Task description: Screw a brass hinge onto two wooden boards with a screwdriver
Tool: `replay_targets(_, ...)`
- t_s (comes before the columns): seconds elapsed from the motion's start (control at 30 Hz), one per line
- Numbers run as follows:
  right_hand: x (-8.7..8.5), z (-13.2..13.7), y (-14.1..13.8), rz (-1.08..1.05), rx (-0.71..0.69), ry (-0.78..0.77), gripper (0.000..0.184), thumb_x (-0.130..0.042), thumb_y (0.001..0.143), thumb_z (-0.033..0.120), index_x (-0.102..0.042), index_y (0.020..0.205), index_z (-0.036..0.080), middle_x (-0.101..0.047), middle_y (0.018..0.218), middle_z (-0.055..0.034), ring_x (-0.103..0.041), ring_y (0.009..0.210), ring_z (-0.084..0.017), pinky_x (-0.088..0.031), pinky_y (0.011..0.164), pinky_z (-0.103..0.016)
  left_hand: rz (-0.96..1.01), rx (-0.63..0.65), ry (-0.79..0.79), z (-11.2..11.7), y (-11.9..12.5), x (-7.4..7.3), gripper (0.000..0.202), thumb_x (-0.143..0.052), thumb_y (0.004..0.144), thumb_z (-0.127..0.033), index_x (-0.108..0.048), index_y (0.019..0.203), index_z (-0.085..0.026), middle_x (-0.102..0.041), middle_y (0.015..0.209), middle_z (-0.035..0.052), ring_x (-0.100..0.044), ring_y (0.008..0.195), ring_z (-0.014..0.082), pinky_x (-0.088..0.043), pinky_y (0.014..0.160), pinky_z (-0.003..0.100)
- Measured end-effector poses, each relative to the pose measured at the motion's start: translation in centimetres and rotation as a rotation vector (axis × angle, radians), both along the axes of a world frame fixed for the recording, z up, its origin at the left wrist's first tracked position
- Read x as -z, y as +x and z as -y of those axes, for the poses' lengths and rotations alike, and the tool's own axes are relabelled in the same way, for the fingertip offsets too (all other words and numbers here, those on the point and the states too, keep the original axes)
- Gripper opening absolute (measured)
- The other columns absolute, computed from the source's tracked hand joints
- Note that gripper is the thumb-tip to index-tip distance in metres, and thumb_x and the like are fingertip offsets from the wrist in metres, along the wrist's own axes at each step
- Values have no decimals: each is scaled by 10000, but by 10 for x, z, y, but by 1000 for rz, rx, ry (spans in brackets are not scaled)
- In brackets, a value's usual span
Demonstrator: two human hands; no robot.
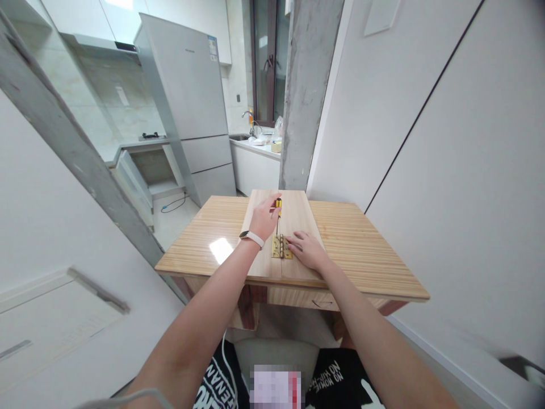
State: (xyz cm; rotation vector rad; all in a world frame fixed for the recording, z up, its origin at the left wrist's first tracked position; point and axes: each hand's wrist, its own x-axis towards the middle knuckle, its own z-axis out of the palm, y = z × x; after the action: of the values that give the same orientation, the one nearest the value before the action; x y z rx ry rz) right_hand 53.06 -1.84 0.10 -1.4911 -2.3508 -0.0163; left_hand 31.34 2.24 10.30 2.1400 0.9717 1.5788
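My left hand [265, 216], with a pale-banded watch on its wrist, is closed on the yellow and black handle of a screwdriver [279, 208]. The screwdriver stands nearly upright, its tip down at the upper left part of a brass hinge [276, 247]. That hinge lies spread flat across the seam between two pale wooden boards [293, 207]. On the hinge's right leaf rest the fingertips of my right hand [309, 250], the rest of it lying on the right board. Whether those fingers pinch a screw cannot be made out.
The boards lie on a striped wooden desk [357, 244] with a drawer [298, 297] in front. A concrete pillar [304, 108] and a white wall stand behind and to the right. Farther back are a grey fridge [187, 85] and a sink counter [255, 165].
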Motion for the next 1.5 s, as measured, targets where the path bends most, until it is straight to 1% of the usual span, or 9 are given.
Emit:
replay_targets(0.23, 0, 0, -1, -1, -7, 13, 433, -443, 1068, 493, -649, 1419, 345, -590, 1439, -101, -505, 1328, -261, -368, 1136, -430, 6, -31, 38, 1, 1, -2, 268, -731, 910, -202, -694, 1175, -223, -672, 1102, 53, -686, 919, 150, -642, 825, 300)
replay_targets(0.37, -1, 1, -1, 2, -5, 15, 438, -430, 1070, 498, -651, 1417, 348, -585, 1443, -106, -500, 1337, -265, -370, 1137, -438, 33, -57, 27, 2, 2, -5, 203, -721, 911, -182, -709, 1112, -207, -625, 1100, 58, -678, 842, 128, -642, 781, 281)
replay_targets(0.53, 0, 0, -1, 10, -3, 2, 450, -422, 1072, 505, -629, 1439, 350, -578, 1454, -105, -488, 1357, -262, -367, 1145, -440, 37, -31, 7, 2, 2, -5, 281, -646, 929, -101, -697, 1175, -227, -663, 1116, 61, -691, 900, 150, -644, 828, 306)
replay_targets(0.67, -1, 0, -1, 7, 2, -1, 447, -431, 1069, 509, -635, 1434, 351, -583, 1450, -106, -493, 1346, -261, -367, 1144, -432, 10, -17, 4, 3, 2, -4, 319, -614, 957, -114, -680, 1241, -245, -702, 1153, 61, -700, 938, 160, -640, 879, 335)
replay_targets(0.83, -2, 1, -1, 0, -2, -7, 438, -438, 1068, 498, -638, 1430, 353, -584, 1443, -105, -490, 1342, -261, -360, 1146, -431, 9, -53, 30, 7, 4, -5, 247, -705, 928, -187, -703, 1172, -223, -684, 1090, 57, -687, 909, 152, -642, 823, 297)
replay_targets(0.97, -2, 1, -1, 0, -5, -4, 440, -432, 1069, 501, -644, 1424, 352, -583, 1441, -108, -489, 1345, -265, -362, 1143, -437, 26, -61, 22, 8, 7, -7, 207, -678, 937, -159, -707, 1133, -219, -669, 1079, 52, -682, 859, 133, -640, 802, 279)
replay_targets(1.23, -3, 1, -2, 0, -5, 1, 435, -442, 1066, 495, -641, 1426, 354, -587, 1439, -101, -503, 1339, -262, -379, 1133, -432, 4, -4, -2, 9, 8, -4, 348, -575, 964, -101, -671, 1262, -254, -715, 1167, 59, -700, 994, 172, -638, 906, 348)
replay_targets(1.37, -4, 2, -2, 6, -5, 2, 440, -440, 1066, 496, -639, 1430, 351, -587, 1443, -106, -503, 1340, -268, -375, 1134, -435, -8, -7, 33, 9, 7, -4, 294, -621, 965, -154, -683, 1236, -248, -724, 1155, 52, -697, 987, 168, -631, 904, 344)
replay_targets(1.5, -4, 3, -3, 9, -9, 8, 447, -433, 1069, 493, -637, 1434, 337, -581, 1449, -109, -494, 1343, -268, -364, 1142, -434, 14, -73, 45, 9, 5, -6, 223, -714, 921, -202, -716, 1143, -224, -681, 1102, 59, -686, 949, 168, -628, 841, 316)
